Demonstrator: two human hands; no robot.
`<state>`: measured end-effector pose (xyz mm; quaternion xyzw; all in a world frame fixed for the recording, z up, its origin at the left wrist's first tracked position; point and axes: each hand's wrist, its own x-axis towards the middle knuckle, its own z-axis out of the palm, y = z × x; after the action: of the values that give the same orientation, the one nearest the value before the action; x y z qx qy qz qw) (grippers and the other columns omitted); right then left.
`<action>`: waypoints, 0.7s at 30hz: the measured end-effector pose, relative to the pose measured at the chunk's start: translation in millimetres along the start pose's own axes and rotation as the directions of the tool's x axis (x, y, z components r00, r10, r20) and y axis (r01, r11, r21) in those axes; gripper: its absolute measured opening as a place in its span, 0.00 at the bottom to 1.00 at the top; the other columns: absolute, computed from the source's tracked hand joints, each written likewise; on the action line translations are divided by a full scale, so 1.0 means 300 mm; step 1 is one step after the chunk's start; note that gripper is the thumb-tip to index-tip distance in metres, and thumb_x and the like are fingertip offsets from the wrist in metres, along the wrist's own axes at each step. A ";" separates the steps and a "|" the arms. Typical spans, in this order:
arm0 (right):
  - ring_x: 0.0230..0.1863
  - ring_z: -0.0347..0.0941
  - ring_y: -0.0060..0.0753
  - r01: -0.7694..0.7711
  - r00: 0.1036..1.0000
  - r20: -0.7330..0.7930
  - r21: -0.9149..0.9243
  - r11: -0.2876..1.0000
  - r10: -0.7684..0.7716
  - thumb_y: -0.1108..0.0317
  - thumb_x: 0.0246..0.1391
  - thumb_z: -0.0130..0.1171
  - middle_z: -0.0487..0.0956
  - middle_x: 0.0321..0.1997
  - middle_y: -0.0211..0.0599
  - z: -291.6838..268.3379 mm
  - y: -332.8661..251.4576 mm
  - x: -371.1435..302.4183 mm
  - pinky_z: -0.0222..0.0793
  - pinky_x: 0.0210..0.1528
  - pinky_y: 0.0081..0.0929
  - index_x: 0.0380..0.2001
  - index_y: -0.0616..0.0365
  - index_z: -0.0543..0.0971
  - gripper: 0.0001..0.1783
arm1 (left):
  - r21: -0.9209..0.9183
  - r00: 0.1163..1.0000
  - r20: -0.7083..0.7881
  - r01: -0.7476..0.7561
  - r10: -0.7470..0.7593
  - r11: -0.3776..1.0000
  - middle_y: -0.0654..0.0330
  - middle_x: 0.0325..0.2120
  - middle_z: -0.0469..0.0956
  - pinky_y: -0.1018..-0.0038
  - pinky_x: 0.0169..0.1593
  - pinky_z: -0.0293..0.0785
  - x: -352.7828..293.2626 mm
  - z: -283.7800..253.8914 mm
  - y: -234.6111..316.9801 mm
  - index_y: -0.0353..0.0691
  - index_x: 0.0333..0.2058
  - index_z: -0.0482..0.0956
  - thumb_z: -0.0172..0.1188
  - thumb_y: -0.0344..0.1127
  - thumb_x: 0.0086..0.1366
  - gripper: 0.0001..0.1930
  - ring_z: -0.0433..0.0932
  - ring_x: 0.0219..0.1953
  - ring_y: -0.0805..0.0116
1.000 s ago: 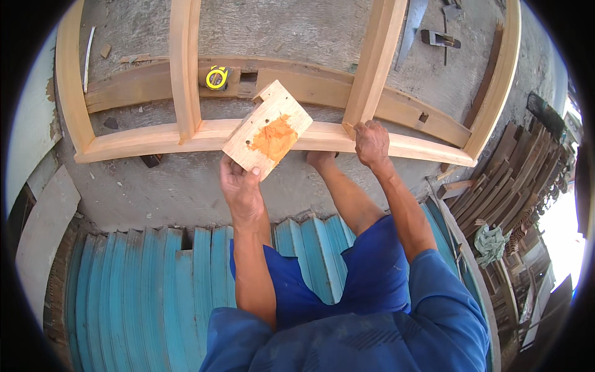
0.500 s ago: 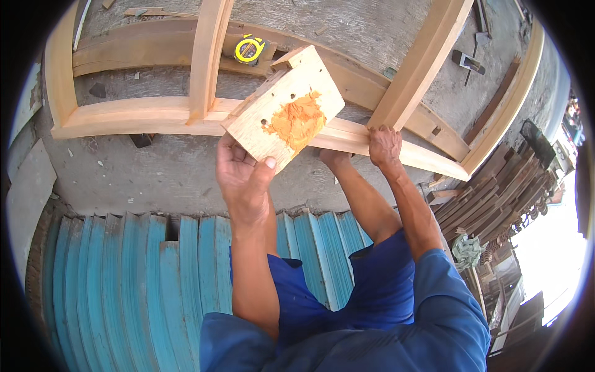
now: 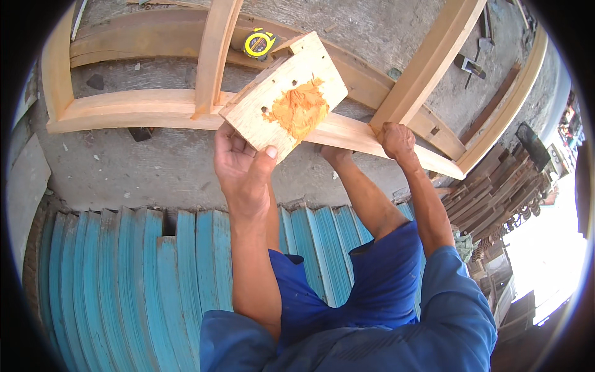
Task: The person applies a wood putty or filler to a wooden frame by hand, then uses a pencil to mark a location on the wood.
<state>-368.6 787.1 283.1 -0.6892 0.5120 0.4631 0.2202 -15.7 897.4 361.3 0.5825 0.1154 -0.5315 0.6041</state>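
My left hand (image 3: 246, 180) is closed around the lower edge of a pale wooden block (image 3: 260, 121), thumb on its face. A mound of orange putty (image 3: 300, 108) is spread over that face, which also has a few small dark holes. The block is tilted and hides part of the wooden frame (image 3: 133, 111) behind it. My right hand (image 3: 398, 141) is closed, fingers curled, at the joint where a slanting crosspiece (image 3: 431, 62) meets the frame's near rail. Whatever its fingers hold is hidden.
A yellow-and-black tape measure (image 3: 259, 43) sits on a brown curved board (image 3: 136, 43) beyond the near rail. A hand plane (image 3: 469, 66) lies on the floor at the far right. Stacked wood strips (image 3: 489, 186) stand at right; blue corrugated sheets (image 3: 136, 273) lie at the near left.
My right hand has shifted slightly right along the rail at the crosspiece joint. The left hand still holds the putty-covered block, and the view has moved a little.
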 end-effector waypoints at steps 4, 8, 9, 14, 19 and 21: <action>0.40 0.82 0.60 0.027 0.999 -0.046 -0.020 0.999 -0.028 0.70 0.54 0.55 0.85 0.36 0.53 -0.017 -0.039 0.015 0.77 0.45 0.48 0.32 0.56 0.85 0.09 | -0.002 1.000 0.001 0.021 -0.021 1.000 0.48 0.56 0.70 0.65 0.67 0.65 0.010 -0.002 -0.005 0.28 0.62 0.60 0.70 0.30 0.55 0.39 0.69 0.61 0.64; 0.42 0.83 0.59 0.003 1.000 0.027 -0.051 0.999 -0.002 0.70 0.56 0.56 0.85 0.38 0.51 0.034 -0.062 0.058 0.78 0.47 0.47 0.33 0.57 0.86 0.10 | -0.006 0.999 0.005 0.033 -0.033 0.999 0.48 0.56 0.70 0.65 0.67 0.66 0.024 0.008 -0.010 0.28 0.62 0.60 0.70 0.30 0.55 0.38 0.70 0.60 0.64; 0.42 0.83 0.59 -0.032 0.998 0.055 -0.049 0.998 0.035 0.68 0.56 0.56 0.85 0.38 0.52 0.049 -0.063 0.067 0.78 0.47 0.47 0.34 0.57 0.87 0.11 | -0.005 0.999 0.004 0.035 -0.035 0.999 0.48 0.55 0.70 0.65 0.67 0.66 0.027 0.012 -0.008 0.28 0.62 0.60 0.70 0.30 0.55 0.38 0.70 0.60 0.64; 0.44 0.82 0.60 -0.159 0.984 0.096 0.080 0.984 0.151 0.63 0.57 0.60 0.85 0.37 0.54 0.101 -0.041 0.093 0.77 0.48 0.48 0.33 0.61 0.86 0.13 | 0.008 1.000 0.003 0.023 -0.023 1.000 0.48 0.55 0.70 0.65 0.67 0.65 0.024 0.022 -0.005 0.28 0.61 0.60 0.70 0.30 0.55 0.38 0.70 0.60 0.64; 0.42 0.82 0.63 -0.118 0.993 0.036 0.214 0.970 0.113 0.63 0.56 0.58 0.84 0.35 0.60 0.043 -0.014 0.067 0.77 0.46 0.49 0.34 0.62 0.85 0.13 | 0.006 1.000 -0.008 0.007 -0.007 1.000 0.46 0.55 0.70 0.64 0.67 0.64 0.028 0.025 -0.004 0.27 0.62 0.60 0.70 0.30 0.55 0.39 0.69 0.61 0.63; 0.42 0.81 0.63 -0.091 0.996 0.019 0.177 0.980 0.089 0.64 0.56 0.58 0.83 0.35 0.60 0.016 -0.022 0.037 0.77 0.46 0.49 0.35 0.62 0.84 0.13 | 0.003 1.000 0.002 0.010 -0.010 1.000 0.46 0.55 0.69 0.64 0.67 0.64 0.029 0.021 -0.010 0.26 0.62 0.59 0.71 0.31 0.55 0.39 0.69 0.61 0.63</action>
<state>-364.2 787.9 270.2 -0.6404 0.5807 0.4289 0.2623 -17.5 888.4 354.8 0.5822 0.1170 -0.5351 0.6008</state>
